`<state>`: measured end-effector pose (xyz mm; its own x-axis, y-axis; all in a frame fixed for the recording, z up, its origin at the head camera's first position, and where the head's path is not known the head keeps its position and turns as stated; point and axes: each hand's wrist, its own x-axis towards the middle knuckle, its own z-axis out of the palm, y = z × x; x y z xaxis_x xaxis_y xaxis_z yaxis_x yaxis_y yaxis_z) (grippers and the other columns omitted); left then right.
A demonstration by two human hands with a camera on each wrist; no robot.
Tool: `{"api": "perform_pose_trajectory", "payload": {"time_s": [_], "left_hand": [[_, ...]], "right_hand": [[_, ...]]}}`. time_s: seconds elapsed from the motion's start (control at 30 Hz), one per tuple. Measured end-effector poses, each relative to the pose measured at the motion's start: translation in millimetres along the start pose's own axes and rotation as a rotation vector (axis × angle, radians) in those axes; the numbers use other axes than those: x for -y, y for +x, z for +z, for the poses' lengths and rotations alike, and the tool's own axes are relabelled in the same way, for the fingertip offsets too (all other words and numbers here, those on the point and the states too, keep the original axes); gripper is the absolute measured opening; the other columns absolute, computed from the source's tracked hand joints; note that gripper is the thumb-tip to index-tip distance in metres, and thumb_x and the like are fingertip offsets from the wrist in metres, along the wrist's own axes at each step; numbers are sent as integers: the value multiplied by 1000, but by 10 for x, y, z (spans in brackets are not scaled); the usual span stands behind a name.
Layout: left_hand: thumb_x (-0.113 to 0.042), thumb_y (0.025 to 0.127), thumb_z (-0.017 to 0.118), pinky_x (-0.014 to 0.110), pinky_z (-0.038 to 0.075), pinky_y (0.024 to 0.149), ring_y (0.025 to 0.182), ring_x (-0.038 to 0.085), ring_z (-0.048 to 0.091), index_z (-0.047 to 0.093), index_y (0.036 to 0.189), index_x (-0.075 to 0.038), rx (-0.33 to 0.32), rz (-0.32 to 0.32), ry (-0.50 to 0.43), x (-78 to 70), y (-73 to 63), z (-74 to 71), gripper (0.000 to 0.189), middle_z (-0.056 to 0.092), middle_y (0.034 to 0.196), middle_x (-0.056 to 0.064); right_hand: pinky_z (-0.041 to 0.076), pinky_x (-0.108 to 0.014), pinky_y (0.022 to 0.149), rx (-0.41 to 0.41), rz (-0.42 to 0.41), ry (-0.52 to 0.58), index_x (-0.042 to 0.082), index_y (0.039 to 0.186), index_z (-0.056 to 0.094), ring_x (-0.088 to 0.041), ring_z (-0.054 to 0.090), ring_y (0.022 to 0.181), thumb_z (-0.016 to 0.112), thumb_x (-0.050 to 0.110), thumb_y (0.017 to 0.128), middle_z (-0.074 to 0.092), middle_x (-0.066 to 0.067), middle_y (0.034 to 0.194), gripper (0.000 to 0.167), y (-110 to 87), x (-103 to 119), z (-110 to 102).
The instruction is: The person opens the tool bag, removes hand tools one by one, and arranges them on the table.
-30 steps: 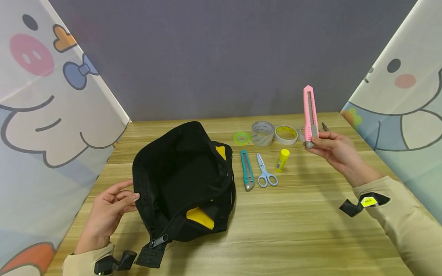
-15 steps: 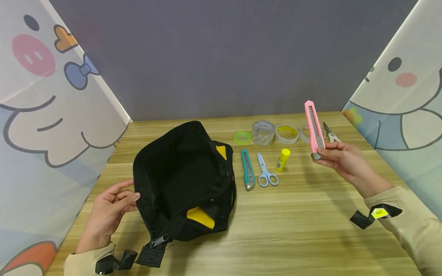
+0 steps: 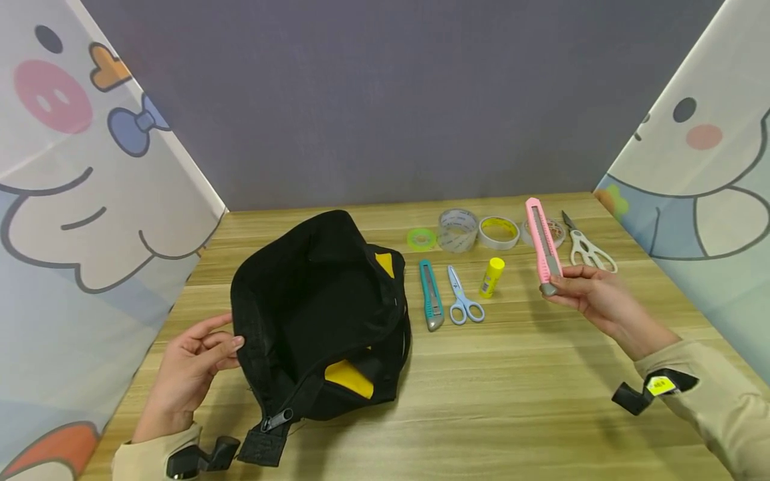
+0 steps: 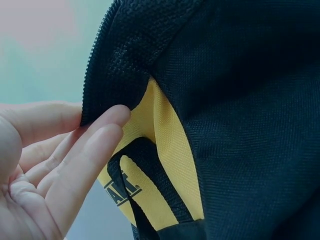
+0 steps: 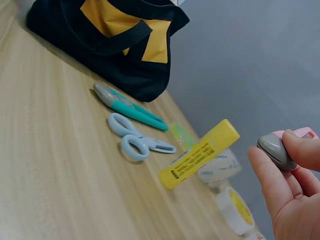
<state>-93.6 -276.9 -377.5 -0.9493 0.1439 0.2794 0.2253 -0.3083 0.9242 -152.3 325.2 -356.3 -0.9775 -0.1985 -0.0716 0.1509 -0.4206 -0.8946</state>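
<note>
My left hand [image 3: 189, 374] pinches the zippered rim of a black and yellow bag [image 3: 319, 300], which stands with its mouth open. In the left wrist view, thumb and fingers nip the zipper edge [image 4: 102, 85] beside a yellow panel [image 4: 175, 140]. On the right, my right hand [image 3: 607, 304] grips a pink utility knife [image 3: 543, 244] by its grey end, above the table. The knife overlaps a roll of tape [image 3: 556, 232] behind it. White-handled scissors [image 3: 586, 248] lie just beyond the fingers. In the right wrist view the grey end [image 5: 276, 151] sits between thumb and fingers.
Between bag and right hand lie a teal utility knife [image 3: 430, 295], light blue scissors [image 3: 462, 297] and an upright yellow glue stick [image 3: 492, 278]. Behind them are a green tape roll [image 3: 421, 239], a clear tape roll [image 3: 458, 231] and a white tape roll [image 3: 498, 233]. A grey panel [image 3: 385, 100] backs the table.
My right hand has lowered the pink knife and shifted slightly right, uncovering the white-handled scissors. My left hand and the bag have stayed in place.
</note>
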Motion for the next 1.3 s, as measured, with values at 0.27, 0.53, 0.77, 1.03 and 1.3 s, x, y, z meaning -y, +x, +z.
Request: {"api": "perform_pose_trajectory", "payload": {"time_s": [0.27,0.53,0.77,1.03,1.3], "left_hand": [[21,95,49,25,61,64,74,14,70,69,124,-11,-7,4,22,-4,4,6,48,75,91,6],[22,95,48,25,61,64,74,14,70,69,125,-10,1,11,11,-1,-4,7,48,75,92,6],[21,95,49,25,61,65,75,14,70,69,125,-10,-8,-2,3,-3,-2,10,48,75,93,6],[21,95,49,25,61,65,75,14,70,69,125,-10,-2,4,5,1,3,15,47,75,94,6],[21,95,48,25,61,65,77,14,71,69,125,-9,5,17,1,6,2,12,48,75,93,6]], "right_hand": [[61,-31,78,-11,33,-32,-2,93,68,-24,73,83,50,-17,96,66,-15,91,24,-28,-120,-42],[62,-31,76,-57,83,-33,-1,92,65,-24,73,81,50,-17,96,65,-14,90,22,-41,-210,-63],[62,-31,77,-55,107,-22,-1,93,66,-24,73,82,52,-16,96,65,-15,91,20,-32,-310,-84],[62,-31,77,-88,131,-47,0,92,66,-21,72,81,56,-14,95,66,-14,89,18,-18,-421,-117],[61,-30,78,-126,189,-95,2,92,65,-19,72,82,56,-12,96,65,-13,91,17,-8,-526,-150]]}}
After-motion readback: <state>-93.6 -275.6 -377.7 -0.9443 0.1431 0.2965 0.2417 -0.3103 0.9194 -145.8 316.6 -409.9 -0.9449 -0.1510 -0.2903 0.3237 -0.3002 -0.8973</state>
